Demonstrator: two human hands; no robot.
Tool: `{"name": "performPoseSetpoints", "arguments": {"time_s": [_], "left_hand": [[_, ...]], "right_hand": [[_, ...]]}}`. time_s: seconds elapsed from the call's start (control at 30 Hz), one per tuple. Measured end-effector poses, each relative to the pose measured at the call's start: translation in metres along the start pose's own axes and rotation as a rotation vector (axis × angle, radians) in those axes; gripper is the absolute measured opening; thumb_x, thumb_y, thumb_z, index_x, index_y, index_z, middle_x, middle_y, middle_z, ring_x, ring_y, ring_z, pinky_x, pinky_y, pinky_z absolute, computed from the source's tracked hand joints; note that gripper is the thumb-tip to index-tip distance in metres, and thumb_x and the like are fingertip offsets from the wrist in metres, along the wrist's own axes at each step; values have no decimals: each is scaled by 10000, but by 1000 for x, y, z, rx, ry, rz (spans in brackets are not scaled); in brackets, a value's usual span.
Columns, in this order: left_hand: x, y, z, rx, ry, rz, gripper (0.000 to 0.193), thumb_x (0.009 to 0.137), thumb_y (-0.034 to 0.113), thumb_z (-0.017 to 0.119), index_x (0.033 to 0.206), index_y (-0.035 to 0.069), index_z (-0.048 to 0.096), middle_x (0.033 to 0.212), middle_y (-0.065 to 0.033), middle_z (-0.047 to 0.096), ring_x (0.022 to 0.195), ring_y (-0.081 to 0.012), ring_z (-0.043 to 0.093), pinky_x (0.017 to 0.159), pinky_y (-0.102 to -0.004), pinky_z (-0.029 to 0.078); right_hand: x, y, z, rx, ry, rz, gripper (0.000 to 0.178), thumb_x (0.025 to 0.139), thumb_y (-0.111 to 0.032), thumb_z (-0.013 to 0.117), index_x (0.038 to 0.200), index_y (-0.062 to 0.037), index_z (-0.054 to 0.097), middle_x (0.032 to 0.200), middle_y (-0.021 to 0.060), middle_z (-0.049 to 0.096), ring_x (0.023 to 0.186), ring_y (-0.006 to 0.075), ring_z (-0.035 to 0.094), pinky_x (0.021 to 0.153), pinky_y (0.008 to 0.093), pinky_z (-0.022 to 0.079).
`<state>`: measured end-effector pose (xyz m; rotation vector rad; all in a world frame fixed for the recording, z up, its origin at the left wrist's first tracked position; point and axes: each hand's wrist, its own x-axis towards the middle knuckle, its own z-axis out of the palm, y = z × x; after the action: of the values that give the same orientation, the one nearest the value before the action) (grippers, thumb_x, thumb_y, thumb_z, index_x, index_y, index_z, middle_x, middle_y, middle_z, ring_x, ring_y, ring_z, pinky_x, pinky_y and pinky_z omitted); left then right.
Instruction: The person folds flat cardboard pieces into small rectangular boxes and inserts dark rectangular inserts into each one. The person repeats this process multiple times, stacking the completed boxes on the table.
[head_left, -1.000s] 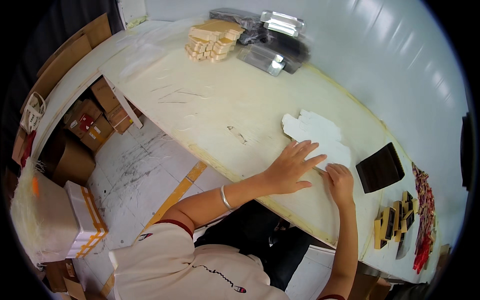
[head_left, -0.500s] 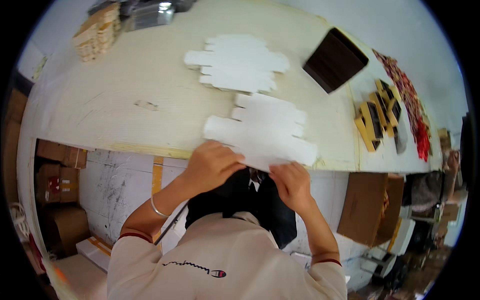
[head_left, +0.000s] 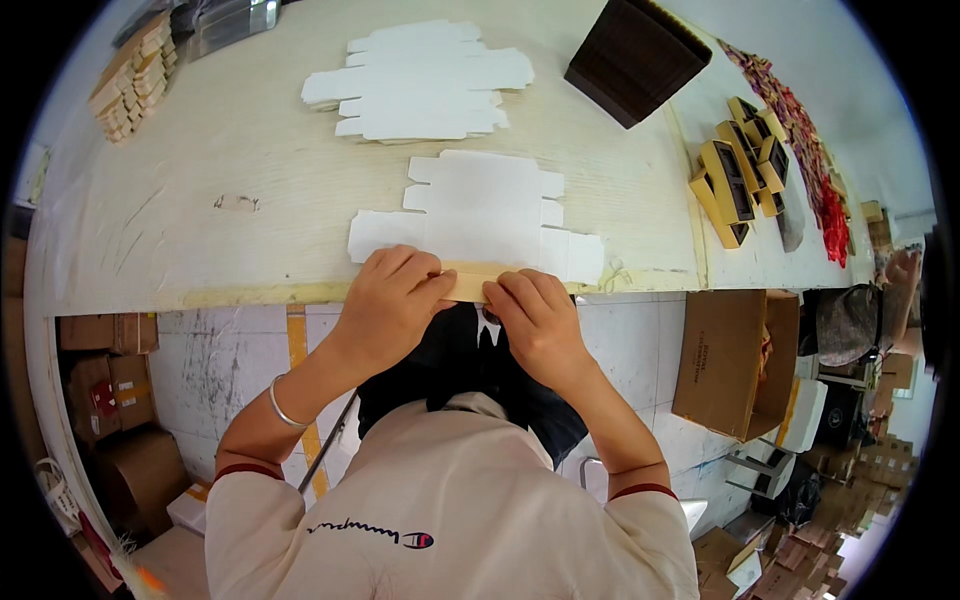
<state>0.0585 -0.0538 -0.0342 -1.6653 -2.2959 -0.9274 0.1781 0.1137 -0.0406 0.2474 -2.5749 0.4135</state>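
Observation:
A flat white box blank point(head_left: 482, 205) with side tabs lies at the table's front edge. Along its near edge a strip is bent up, showing a yellow outer face point(head_left: 468, 283). My left hand point(head_left: 390, 300) pinches the left part of that strip, thumb toward the middle. At the strip's right part, my right hand point(head_left: 540, 325) is closed on it too, fingertips on top. Just beyond lies a stack of similar white box blanks point(head_left: 425, 85).
Right of the stack stands a dark brown box point(head_left: 638, 62). Several yellow boxes with dark windows point(head_left: 740, 175) sit at the table's right, beside red shredded filler point(head_left: 832, 210). Yellowish pieces point(head_left: 135, 80) are piled far left. An open carton point(head_left: 735, 365) stands below on the floor.
The near strip of the blank has been bent up, so its yellow face shows. My hands have come closer together along it. The whole view has shifted slightly.

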Motion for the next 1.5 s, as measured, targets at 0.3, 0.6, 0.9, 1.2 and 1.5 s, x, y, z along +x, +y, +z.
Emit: {"name": "performPoseSetpoints", "arguments": {"time_s": [0.3,0.6,0.9,1.2,1.5], "left_hand": [[40,11,-1,364,168,-36,132,791,156,658,850,49,608,840,-78,549,786,-261,537,728,-355,406],[27,5,-9,-134,-108,-263,253,742,203,718,884,46,579,831,-79,549,749,-269,554,650,-374,450],[56,-6,-30,-155,-332,-225,127,777,-43,523,865,46,539,855,-89,534,668,-290,528,617,-359,439],[78,-33,0,-100,-291,-14,83,775,106,649,837,54,630,926,-63,556,853,-254,543,730,-345,455],[63,-28,-10,-106,-391,0,286,670,216,783,864,81,621,1121,-60,509,1016,-275,459,875,-371,412]], "right_hand": [[53,23,-13,284,-323,452,192,820,8,564,1005,-29,528,795,190,629,779,340,621,627,385,478],[9,30,-40,735,-169,408,549,747,68,589,1273,-49,484,1292,175,490,1177,323,500,935,343,438],[-19,34,-63,43,-366,2,501,666,-102,735,1142,-52,587,1281,130,511,1233,309,450,1024,451,353],[19,30,-16,182,-72,143,156,707,-94,694,795,-53,572,829,89,528,771,283,526,664,363,427],[28,29,4,40,84,37,222,721,-131,706,889,-54,584,993,107,540,928,277,536,770,374,421]]}}
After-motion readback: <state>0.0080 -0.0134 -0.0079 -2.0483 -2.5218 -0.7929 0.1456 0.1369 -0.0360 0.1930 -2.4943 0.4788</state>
